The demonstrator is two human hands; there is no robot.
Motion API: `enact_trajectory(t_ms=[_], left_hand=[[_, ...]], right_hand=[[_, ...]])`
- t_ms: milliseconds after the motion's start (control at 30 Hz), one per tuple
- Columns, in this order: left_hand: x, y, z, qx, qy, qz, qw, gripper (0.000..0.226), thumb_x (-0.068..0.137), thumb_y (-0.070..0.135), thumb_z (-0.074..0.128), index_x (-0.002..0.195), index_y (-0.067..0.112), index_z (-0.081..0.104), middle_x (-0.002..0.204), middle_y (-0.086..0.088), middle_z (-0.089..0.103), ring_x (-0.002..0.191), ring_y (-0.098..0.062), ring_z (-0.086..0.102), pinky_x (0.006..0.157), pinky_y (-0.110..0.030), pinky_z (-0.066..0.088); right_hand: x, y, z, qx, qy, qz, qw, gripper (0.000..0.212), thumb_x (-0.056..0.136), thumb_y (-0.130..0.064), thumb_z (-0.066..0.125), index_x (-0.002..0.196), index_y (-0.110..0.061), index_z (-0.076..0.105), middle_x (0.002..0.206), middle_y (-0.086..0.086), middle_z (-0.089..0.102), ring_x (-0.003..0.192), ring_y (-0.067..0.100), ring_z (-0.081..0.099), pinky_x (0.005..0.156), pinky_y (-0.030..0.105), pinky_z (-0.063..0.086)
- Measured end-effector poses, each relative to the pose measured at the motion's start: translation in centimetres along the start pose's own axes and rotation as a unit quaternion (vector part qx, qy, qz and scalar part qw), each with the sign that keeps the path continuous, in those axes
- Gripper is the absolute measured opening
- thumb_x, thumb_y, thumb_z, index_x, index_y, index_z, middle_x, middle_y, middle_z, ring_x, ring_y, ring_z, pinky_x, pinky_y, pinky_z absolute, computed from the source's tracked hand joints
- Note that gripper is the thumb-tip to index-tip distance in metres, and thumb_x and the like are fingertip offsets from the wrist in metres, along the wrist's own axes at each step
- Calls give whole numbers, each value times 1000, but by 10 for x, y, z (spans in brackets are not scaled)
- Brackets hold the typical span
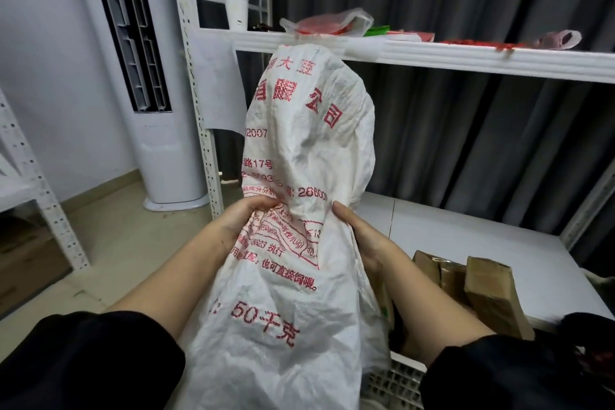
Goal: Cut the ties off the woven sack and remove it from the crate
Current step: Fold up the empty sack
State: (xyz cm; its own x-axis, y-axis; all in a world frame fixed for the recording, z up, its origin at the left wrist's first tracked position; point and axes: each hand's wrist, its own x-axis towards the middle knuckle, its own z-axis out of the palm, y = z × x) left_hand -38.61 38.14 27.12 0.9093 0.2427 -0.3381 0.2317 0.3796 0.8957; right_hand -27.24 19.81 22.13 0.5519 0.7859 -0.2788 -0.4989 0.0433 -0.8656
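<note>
**Sack held up against the shelving**

A white metal shelf rack [466, 60] stood close ahead, its upper board carrying a white paper cup [236, 12] and a thin plastic bag over red items [327, 23]. The crumpled white woven sack with red print [299, 176] rose upright past that board. The left hand [239, 223] and right hand [361, 236] each gripped its bunched middle. The sack hid most of the white slatted plastic crate [397, 379]; brown paper-wrapped parcels [489, 293] showed beside it. No ties could be made out. Tan floor [116, 243] lay open leftward, towards a white tower air conditioner [159, 143].

Sack [299, 176] between hands, above crate [396, 379]
</note>
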Motion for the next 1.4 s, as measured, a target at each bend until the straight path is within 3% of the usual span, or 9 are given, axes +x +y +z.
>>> enact_trajectory(t_ms=[300,433,533,700,867,1033,1133,1233,1400], left_hand=[[7,11,-32,108,147,135,974,14,92,16,59,104,10,60,92,-13,72,70,-21,71,70,-36,58],[9,6,-34,205,279,223,911,36,95,17,54,130,17,45,118,-6,60,76,-14,64,63,-28,52],[11,2,-36,197,283,274,898,48,98,16,44,141,31,29,133,-4,51,99,-22,63,76,-35,54],[2,7,-40,141,213,250,934,29,99,7,39,119,28,40,88,-9,62,42,-6,58,36,-19,42],[-7,12,-30,308,61,342,886,67,82,51,57,139,51,22,144,19,34,119,8,45,100,-22,42],[1,9,-16,494,28,254,831,87,54,79,65,130,70,24,151,-4,22,140,-22,23,117,-45,19],[13,4,-17,429,77,249,865,90,52,60,78,132,51,39,141,-2,41,128,-18,45,114,-38,32],[18,2,-19,364,72,213,904,88,67,25,84,142,25,40,132,6,52,116,-8,52,104,-22,37],[21,1,-19,264,122,182,939,79,65,20,82,137,20,49,137,-4,53,112,-14,58,97,-27,45]], right_hand=[[-12,-22,9,-60,181,-146,971,38,87,-27,66,119,-7,61,98,5,74,80,15,72,64,22,56],[-3,-23,9,-146,323,-211,911,53,92,-29,59,132,-7,33,116,1,53,98,17,56,82,28,44],[1,-28,13,-105,357,-211,904,38,89,-27,57,114,-10,34,94,-2,45,84,17,50,66,28,38],[-8,-30,6,-91,319,-177,927,38,81,-21,51,114,-5,40,97,6,51,84,22,53,72,33,45],[-4,-26,0,-185,350,-257,882,25,88,5,41,80,-16,31,77,-2,34,66,10,35,57,16,33],[-1,-27,7,-219,328,-314,864,36,83,16,43,67,-16,40,72,-3,45,68,9,42,59,7,33],[-13,-27,10,-108,171,-290,936,32,92,2,46,104,-20,66,110,-12,63,106,7,59,94,18,43],[-26,-29,9,-115,28,-199,973,46,92,-26,59,136,-34,49,139,-19,47,126,6,49,106,29,39],[-22,-30,11,-448,52,-84,889,103,78,-27,77,152,-27,4,142,-12,23,134,9,30,102,20,29]])
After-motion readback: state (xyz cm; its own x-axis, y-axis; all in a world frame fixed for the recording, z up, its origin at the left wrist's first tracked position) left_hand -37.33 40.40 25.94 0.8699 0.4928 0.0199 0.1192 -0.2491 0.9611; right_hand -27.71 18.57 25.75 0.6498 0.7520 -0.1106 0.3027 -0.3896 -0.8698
